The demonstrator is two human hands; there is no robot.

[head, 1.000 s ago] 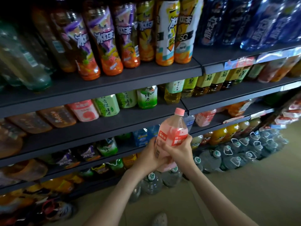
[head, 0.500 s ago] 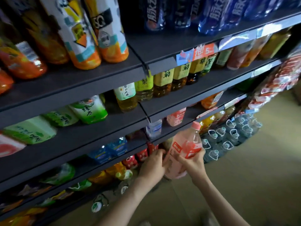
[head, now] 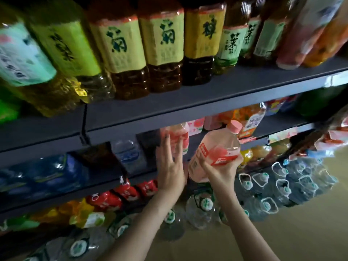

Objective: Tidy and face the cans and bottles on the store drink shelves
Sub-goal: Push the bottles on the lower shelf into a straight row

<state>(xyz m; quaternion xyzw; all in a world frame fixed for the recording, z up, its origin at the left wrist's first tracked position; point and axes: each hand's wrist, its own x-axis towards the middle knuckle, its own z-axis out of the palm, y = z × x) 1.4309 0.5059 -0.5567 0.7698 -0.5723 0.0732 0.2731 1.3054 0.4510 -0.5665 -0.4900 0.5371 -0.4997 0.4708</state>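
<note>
On the upper grey metal shelf [head: 169, 102] a blurred pale green-labelled bottle [head: 22, 59] stands at the far left, followed by tall plastic bottles of dark tea with yellow labels [head: 162, 40]. One level down, at the left, sit blue-wrapped packs of water [head: 47, 172], and beneath them red-labelled drink bottles [head: 124, 191].

The left hand [head: 170, 166] reaches up to the middle shelf [head: 278, 125], its fingers [head: 165, 146] straight and slightly spread, laid flat against a pink-and-white labelled bottle [head: 180, 138] standing at the front edge.

Just right of it, the right hand [head: 220, 172] holds a clear plastic bottle of pale pink drink with a pink cap [head: 216, 147], its fingers curled round the lower body from beneath. This bottle is tilted, cap toward the shelving, in the air before the middle shelf. It is close beside the standing bottle, but whether they touch cannot be told.

Below, on the floor, large clear water jugs with green-and-white caps [head: 205, 204] crowd together. Further right, orange juice bottles [head: 246, 155] line a lower shelf.
</note>
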